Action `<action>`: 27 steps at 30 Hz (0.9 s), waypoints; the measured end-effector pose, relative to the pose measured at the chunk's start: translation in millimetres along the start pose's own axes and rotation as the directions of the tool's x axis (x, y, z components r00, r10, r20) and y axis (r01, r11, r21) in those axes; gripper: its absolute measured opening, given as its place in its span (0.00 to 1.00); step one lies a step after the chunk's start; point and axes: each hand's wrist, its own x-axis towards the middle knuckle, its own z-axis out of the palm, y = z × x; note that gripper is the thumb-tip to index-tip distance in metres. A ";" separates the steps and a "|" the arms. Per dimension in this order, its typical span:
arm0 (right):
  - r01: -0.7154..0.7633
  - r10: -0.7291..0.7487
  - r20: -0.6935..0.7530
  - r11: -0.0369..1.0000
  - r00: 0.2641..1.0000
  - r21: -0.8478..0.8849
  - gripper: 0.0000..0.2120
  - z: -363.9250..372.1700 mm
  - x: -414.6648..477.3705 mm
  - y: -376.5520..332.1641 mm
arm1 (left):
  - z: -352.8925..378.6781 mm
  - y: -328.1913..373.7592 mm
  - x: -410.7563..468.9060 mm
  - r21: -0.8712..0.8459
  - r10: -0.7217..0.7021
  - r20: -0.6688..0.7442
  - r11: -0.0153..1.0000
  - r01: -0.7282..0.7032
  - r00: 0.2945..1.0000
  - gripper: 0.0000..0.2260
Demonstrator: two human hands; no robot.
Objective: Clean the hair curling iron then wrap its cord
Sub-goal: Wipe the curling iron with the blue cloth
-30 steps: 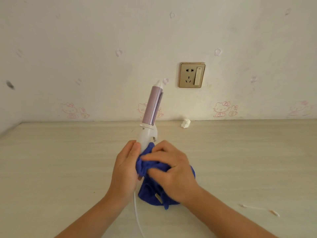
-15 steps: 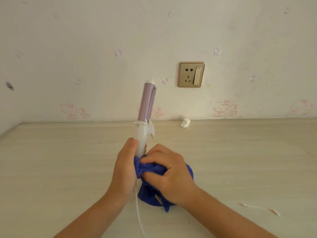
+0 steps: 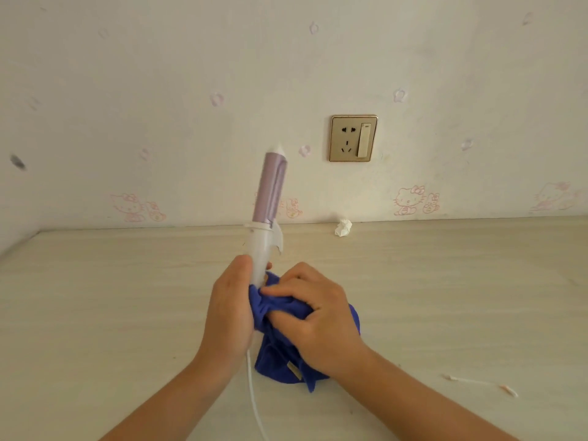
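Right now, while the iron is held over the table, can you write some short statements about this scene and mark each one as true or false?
1. The left grip holds the iron with its barrel pointing up. True.
2. The right grip holds a blue cloth against the iron's handle. True.
3. The cord is plugged into the socket. False: the socket is empty, and the cord runs down out of view.
4. A tissue lies on the table near the wall. True.
5. The swab lies left of the iron. False: it lies to the right.
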 end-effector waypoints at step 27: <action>-0.141 0.154 -0.041 0.964 0.987 0.225 0.08 -0.6 2.2 -6.6 | 1.7 1.6 -4.1 -0.024 0.011 -0.018 1.000 -0.011 1.000 0.28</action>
